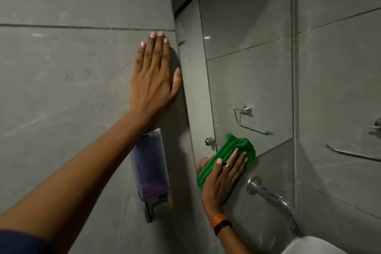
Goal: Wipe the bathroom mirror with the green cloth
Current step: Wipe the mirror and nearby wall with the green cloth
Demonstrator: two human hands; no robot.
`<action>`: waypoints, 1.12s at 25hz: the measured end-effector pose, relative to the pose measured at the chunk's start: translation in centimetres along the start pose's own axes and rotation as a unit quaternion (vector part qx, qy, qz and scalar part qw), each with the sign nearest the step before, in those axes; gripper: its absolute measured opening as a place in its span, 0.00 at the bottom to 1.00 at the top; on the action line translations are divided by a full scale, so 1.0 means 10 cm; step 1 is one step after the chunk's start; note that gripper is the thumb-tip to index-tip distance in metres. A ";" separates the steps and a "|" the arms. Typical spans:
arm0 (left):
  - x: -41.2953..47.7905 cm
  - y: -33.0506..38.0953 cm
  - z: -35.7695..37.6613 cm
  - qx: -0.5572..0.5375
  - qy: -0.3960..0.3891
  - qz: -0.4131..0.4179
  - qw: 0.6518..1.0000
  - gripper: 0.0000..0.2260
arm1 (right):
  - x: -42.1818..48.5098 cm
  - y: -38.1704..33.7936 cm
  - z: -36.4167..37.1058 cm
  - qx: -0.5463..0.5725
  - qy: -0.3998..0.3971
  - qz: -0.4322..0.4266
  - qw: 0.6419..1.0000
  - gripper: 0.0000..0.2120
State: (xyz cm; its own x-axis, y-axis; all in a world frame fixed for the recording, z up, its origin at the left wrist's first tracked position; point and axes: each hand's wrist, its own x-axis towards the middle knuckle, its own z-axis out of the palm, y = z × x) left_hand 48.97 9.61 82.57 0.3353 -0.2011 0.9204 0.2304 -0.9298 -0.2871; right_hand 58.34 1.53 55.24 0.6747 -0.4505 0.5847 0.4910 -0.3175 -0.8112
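The mirror [247,57] is a tall frameless pane on the grey tiled wall, reflecting tiles and a chrome towel ring. A folded green cloth [233,150] lies flat against the mirror's bottom edge. My right hand [222,179] presses on the cloth with fingers spread, a ring on one finger and an orange band at the wrist. My left hand [154,80] rests flat on the wall tile just left of the mirror's edge, fingers together, holding nothing.
A soap dispenser [150,173] with purple liquid hangs on the wall below my left forearm. A chrome tap [274,198] juts out under the mirror over a white basin [313,245]. A chrome rail [352,153] is on the right wall.
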 end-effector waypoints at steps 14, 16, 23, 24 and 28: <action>0.01 -0.09 -0.03 -0.080 0.089 0.017 0.993 0.25 | 0.58 -1.43 0.08 0.023 0.049 -0.095 0.994 0.29; 0.02 -0.12 -0.05 -0.074 0.096 0.017 0.992 0.25 | 0.83 -1.76 0.10 0.033 0.043 -0.107 0.993 0.30; 0.42 -0.32 -0.16 -0.028 0.138 -0.014 0.990 0.25 | 1.69 -2.85 0.18 0.074 0.049 -0.174 0.981 0.31; 0.47 -0.36 -0.18 -0.017 0.142 -0.015 0.990 0.25 | 1.80 -2.99 0.17 0.082 0.040 -0.177 0.980 0.32; 0.57 -0.44 -0.22 0.002 0.145 -0.021 0.989 0.25 | 2.16 -3.45 0.16 0.106 0.035 -0.182 0.977 0.32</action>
State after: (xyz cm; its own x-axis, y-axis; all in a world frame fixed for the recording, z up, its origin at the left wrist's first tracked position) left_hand 47.83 11.82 89.70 0.0503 -0.2429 0.9687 0.2427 -0.9379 -0.2478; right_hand 56.90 4.12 95.92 0.3992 -0.3976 0.8261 0.7990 -0.2911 -0.5262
